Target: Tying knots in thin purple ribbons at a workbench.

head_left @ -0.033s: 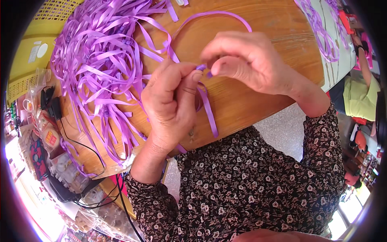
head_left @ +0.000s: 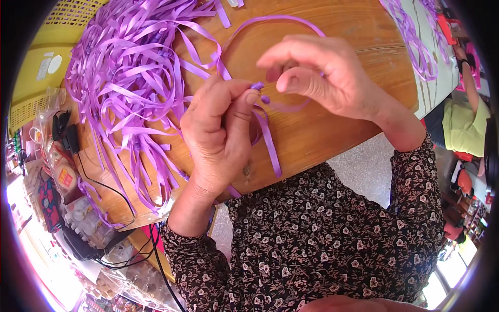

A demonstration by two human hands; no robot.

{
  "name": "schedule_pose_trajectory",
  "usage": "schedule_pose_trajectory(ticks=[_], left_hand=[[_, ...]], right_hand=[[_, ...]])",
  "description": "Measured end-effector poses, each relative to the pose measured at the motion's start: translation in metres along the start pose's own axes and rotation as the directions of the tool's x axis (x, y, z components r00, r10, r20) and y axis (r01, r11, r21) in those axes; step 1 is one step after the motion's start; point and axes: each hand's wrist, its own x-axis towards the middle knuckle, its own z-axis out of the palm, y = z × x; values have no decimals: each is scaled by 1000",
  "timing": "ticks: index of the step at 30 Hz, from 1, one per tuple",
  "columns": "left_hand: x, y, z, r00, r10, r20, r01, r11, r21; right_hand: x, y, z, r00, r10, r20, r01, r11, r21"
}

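Two bare hands are up over a wooden table (head_left: 379,78), and they're doing pretty different things. The left hand (head_left: 217,130) has thumb and forefinger squeezed together on a small purple piece (head_left: 257,85), which pokes out past the tips; can't tell if it's a bead or a knot. A second purple bit (head_left: 265,99) sits just beside that thumb. The right hand (head_left: 327,75) is nearby, loosely curled, thumb and forefinger spread well apart and nothing pinched between their tips. Can't tell if the fingers tucked behind have hold of anything.

One purple ribbon (head_left: 275,18) arcs across the tabletop and disappears behind the right hand, and a flat ribbon end (head_left: 270,145) hangs or lies between the hands and the near edge. Big messy pile of purple ribbons (head_left: 130,67) left of the left hand, right by a yellow basket (head_left: 60,31).
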Motion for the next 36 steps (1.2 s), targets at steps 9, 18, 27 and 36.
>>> schedule_pose_trajectory(ticks=[9,18,27,36], left_hand=[[-1,1,3,999,-55,0,55,996,-69],[0,-3,-2,990,-119,-77,110,988,-108],[0,-2,-4,997,-55,-49,51,995,-82],[-1,4,-3,998,-63,1,63,997,-46]], right_hand=[[1,5,3,958,-276,-82,260,950,-172],[-9,5,7,983,-103,152,145,945,-295],[-10,7,11,979,-85,184,129,961,-245],[-6,-11,0,977,213,-7,-192,895,402]])
